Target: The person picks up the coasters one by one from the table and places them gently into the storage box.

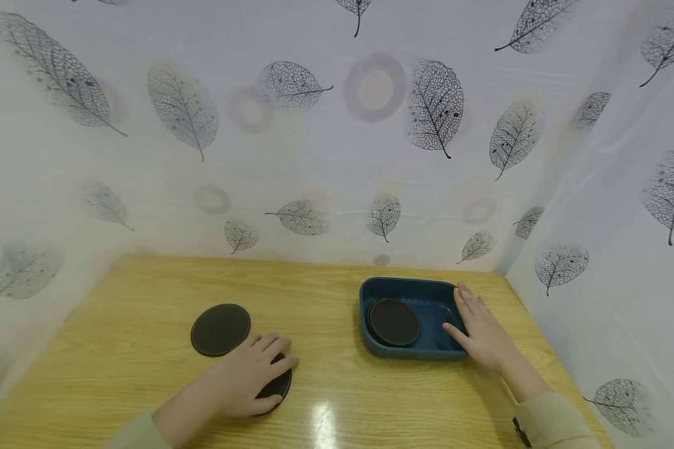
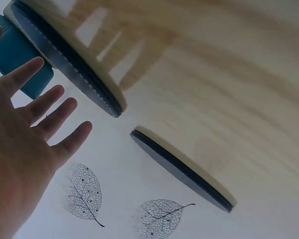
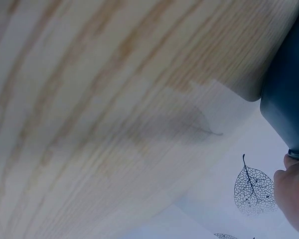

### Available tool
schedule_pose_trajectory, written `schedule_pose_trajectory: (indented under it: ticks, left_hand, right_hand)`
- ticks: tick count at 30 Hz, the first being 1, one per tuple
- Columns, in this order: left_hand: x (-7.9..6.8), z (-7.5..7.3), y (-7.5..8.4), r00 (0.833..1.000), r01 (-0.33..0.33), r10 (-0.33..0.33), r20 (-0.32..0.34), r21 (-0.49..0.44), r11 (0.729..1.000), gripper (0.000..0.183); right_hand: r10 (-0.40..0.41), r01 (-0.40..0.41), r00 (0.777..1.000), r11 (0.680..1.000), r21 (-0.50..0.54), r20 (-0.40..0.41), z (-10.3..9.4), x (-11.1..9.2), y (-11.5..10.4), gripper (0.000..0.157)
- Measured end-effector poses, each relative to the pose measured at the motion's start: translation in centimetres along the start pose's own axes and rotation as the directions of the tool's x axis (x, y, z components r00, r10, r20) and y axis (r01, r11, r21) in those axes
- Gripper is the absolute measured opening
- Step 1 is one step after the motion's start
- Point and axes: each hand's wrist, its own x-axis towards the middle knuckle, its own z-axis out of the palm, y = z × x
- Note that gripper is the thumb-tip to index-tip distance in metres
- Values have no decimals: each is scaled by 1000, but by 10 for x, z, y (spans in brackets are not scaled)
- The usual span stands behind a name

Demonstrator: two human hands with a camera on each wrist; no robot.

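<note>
Splaying hands, left above disc, right touching tray

The tray, a disc inside, stands right of two discs.

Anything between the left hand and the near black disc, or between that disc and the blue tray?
Nothing visible separates the left hand from the near disc; toward the tray, only its raised side wall intervenes.
</note>
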Motion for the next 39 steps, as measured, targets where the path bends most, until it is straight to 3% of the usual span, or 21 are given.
schedule_pose_trajectory:
  ticks: [7,20,39]
  left_hand:
    - [-9,1,1,999,30,-28,45,-46,998,63]
    - [-10,5,1,987,58,-44,153,-88,994,74]
    - [-9,9,-1,997,25,-20,78,-64,998,71]
  right_hand:
    - [4,-4,1000,1000,-8,5,0,0,0,86]
    - [-2,2,1000,1000,-10,1,0,2,0,86]
    - [-17,18,999,1000,13,-32,1,-1,0,86]
